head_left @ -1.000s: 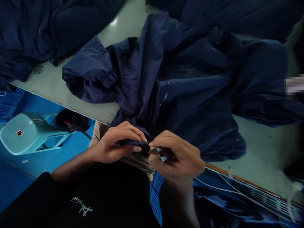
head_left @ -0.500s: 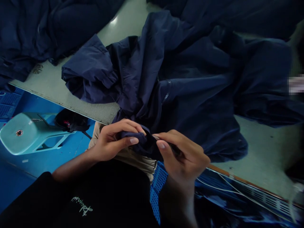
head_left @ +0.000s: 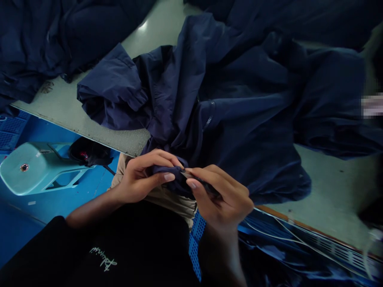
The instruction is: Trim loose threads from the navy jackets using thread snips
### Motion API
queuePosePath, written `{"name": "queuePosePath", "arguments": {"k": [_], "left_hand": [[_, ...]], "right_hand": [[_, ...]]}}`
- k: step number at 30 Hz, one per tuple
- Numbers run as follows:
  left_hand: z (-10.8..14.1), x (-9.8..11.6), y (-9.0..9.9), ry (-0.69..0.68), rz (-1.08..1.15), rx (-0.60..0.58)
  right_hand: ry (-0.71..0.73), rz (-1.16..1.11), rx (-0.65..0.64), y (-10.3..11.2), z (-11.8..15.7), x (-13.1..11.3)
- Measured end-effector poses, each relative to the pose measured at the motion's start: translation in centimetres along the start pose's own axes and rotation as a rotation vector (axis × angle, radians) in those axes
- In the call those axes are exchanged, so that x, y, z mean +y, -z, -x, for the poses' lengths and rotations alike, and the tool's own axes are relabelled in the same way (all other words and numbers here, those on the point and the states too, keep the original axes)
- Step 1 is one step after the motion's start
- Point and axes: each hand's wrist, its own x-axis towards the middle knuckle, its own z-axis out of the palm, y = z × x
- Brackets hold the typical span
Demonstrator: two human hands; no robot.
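A dark navy garment point(head_left: 179, 99) lies rumpled across the pale table, one part of it hanging over the near edge. My left hand point(head_left: 146, 175) pinches a bunched fold of this cloth between thumb and fingers. Close beside it on the right, my right hand point(head_left: 221, 195) is closed on a small pointed tool point(head_left: 187, 174), whose metallic tip touches or nearly touches the held fold. Most of the tool is hidden inside the fingers, so its kind is unclear.
More dark cloth point(head_left: 74, 36) is piled at the upper left of the table point(head_left: 332, 183). A turquoise stool point(head_left: 26, 167) lies on the blue floor at left, beside a black item point(head_left: 89, 151). Blue baskets point(head_left: 196, 247) and white cables point(head_left: 275, 237) are below the table edge.
My right hand has moved left, bringing the tool tip closer to the fingers of my left hand. My left hand has stayed in place on the cloth.
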Motion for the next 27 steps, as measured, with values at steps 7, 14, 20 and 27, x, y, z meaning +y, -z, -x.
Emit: {"name": "queuePosePath", "arguments": {"k": [7, 14, 20, 27], "left_hand": [[0.08, 0.03, 0.07, 0.013, -0.001, 0.003], [0.16, -0.18, 0.05, 0.012, 0.021, 0.008], [0.07, -0.08, 0.02, 0.005, 0.007, 0.007], [0.09, -0.08, 0.1, 0.01, 0.012, 0.008]], "right_hand": [[-0.009, 0.009, 0.02, -0.06, 0.13, 0.01], [-0.009, 0.005, 0.024, -0.06, 0.17, 0.07], [-0.016, 0.009, 0.02, -0.2, 0.08, 0.01], [-0.01, -0.02, 0.013, -0.24, 0.09, -0.02]]}}
